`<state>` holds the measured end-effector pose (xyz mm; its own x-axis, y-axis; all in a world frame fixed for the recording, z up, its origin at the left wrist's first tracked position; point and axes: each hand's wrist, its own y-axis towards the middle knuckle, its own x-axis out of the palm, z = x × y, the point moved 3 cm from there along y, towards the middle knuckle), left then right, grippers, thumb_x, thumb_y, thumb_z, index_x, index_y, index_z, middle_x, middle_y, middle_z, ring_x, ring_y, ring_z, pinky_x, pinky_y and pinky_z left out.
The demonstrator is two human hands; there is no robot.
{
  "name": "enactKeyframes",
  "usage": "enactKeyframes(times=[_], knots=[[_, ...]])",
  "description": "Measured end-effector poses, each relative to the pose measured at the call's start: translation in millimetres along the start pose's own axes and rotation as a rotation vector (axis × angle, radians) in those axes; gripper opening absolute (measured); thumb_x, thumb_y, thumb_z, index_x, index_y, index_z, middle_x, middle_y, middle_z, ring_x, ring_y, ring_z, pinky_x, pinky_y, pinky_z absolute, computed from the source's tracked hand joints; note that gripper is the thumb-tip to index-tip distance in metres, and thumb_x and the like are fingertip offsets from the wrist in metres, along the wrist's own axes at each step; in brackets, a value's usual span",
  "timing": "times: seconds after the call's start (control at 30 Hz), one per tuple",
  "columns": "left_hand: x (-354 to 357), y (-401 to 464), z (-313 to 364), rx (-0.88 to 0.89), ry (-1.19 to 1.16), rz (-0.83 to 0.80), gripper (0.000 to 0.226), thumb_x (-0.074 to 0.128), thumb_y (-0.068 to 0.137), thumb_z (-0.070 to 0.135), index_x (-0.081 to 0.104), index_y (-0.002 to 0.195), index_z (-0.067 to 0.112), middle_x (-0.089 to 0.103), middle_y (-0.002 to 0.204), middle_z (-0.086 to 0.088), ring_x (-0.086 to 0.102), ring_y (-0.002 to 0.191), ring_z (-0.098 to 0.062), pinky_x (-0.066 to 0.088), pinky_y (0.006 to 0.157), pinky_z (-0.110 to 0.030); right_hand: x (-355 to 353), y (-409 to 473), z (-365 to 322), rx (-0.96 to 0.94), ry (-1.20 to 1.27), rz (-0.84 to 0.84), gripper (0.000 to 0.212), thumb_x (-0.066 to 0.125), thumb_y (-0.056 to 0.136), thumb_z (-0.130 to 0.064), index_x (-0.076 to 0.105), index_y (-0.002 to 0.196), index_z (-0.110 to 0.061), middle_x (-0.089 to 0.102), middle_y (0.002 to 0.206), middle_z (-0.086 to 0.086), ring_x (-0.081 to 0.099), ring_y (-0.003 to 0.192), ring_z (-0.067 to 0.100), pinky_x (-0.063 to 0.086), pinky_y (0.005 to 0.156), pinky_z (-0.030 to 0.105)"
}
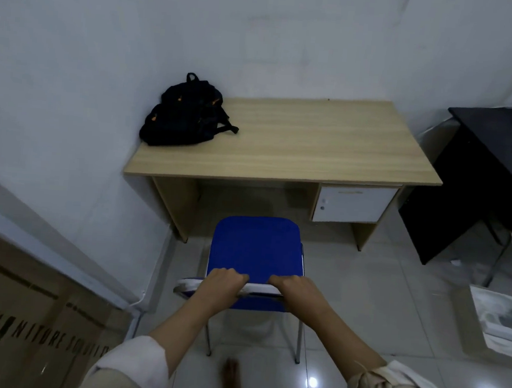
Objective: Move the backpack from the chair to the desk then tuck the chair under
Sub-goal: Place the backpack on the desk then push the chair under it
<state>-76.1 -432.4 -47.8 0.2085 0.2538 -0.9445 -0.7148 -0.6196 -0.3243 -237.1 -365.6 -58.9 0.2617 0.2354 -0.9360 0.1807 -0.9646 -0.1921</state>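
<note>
On chair (255, 249) backrest, left grip (221, 284), right grip (297, 292) clasping (backpack (186, 111) on desk (298, 142))

You are wearing a pale beige long-sleeved top, and both sleeves are sitting pushed up past the forearms, leaving them bare. The cuffs are showing a lighter, whitish lining where they are bunching and creasing. Your left hand (221, 283) and right hand (297, 290) are bare, wearing no gloves.
</note>
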Motion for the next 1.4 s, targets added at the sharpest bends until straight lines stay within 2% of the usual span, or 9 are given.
enactKeyframes(times=[0.3,0.57,0.73,0.93,1.07,1.2,1.27,1.4], knots=[[-27,77,-63,0.081,0.049,0.021,0.023,0.052,0.095,0.026,0.053,0.111,0.010,0.067,0.104,-0.015,0.062,0.092,-0.032,0.047,0.077,-0.040,-22,88,23,0.061,0.010,0.006,0.021,0.055,0.091,-0.015,0.052,0.111,-0.018,0.068,0.105,0.007,0.065,0.089,0.025,0.055,0.081,0.041],[-38,134,-96,0.104,0.063,0.032,0.019,0.054,0.093,0.021,0.052,0.109,0.011,0.067,0.099,-0.014,0.063,0.088,-0.032,0.041,0.069,-0.037,-32,141,52,0.093,0.018,0.038,0.021,0.058,0.088,-0.014,0.052,0.108,-0.019,0.068,0.102,0.005,0.065,0.085,0.025,0.056,0.076,0.042],[-51,168,-101,0.111,0.060,0.040,0.017,0.052,0.093,0.015,0.052,0.109,0.010,0.066,0.099,-0.015,0.062,0.087,-0.031,0.039,0.068,-0.036,-45,165,78,0.084,0.022,0.043,0.023,0.061,0.087,-0.016,0.052,0.108,-0.021,0.068,0.103,0.004,0.066,0.084,0.022,0.055,0.073,0.035],[-69,216,-111,0.081,0.084,0.030,0.018,0.052,0.094,0.016,0.053,0.110,0.007,0.066,0.100,-0.017,0.062,0.088,-0.034,0.041,0.069,-0.038,-64,204,113,0.060,-0.029,0.044,0.024,0.061,0.086,-0.012,0.052,0.108,-0.019,0.068,0.102,0.006,0.064,0.084,0.026,0.040,0.063,0.033],[-83,262,-119,0.065,0.075,-0.014,0.018,0.051,0.093,0.012,0.052,0.111,0.008,0.066,0.100,-0.018,0.061,0.087,-0.035,0.036,0.065,-0.037,-82,238,147,0.050,-0.065,0.024,0.024,0.056,0.087,-0.009,0.052,0.109,-0.015,0.068,0.103,0.009,0.064,0.087,0.030,0.040,0.063,0.036],[-95,299,-130,0.045,0.085,-0.015,0.020,0.052,0.092,0.011,0.053,0.112,0.008,0.067,0.097,-0.017,0.063,0.084,-0.035,0.037,0.062,-0.037,-96,266,173,0.043,-0.055,0.059,0.025,0.055,0.082,-0.002,0.055,0.105,-0.013,0.069,0.094,0.012,0.064,0.082,0.032,0.031,0.057,0.033],[-99,313,-136,0.040,0.076,-0.005,0.021,0.053,0.091,0.013,0.054,0.112,0.008,0.068,0.094,-0.017,0.063,0.081,-0.034,0.037,0.059,-0.037,-99,278,184,0.037,-0.050,0.064,0.029,0.055,0.082,-0.003,0.055,0.108,-0.015,0.069,0.096,0.010,0.065,0.083,0.029,0.033,0.057,0.031],[-104,339,-151,0.044,0.019,0.041,0.019,0.053,0.089,0.021,0.059,0.105,0.012,0.071,0.095,-0.013,0.065,0.081,-0.032,0.041,0.060,-0.036,-106,306,202,-0.007,-0.052,0.128,0.030,0.061,0.082,-0.012,0.061,0.112,-0.018,0.072,0.101,0.006,0.067,0.089,0.025,0.048,0.062,0.032]])
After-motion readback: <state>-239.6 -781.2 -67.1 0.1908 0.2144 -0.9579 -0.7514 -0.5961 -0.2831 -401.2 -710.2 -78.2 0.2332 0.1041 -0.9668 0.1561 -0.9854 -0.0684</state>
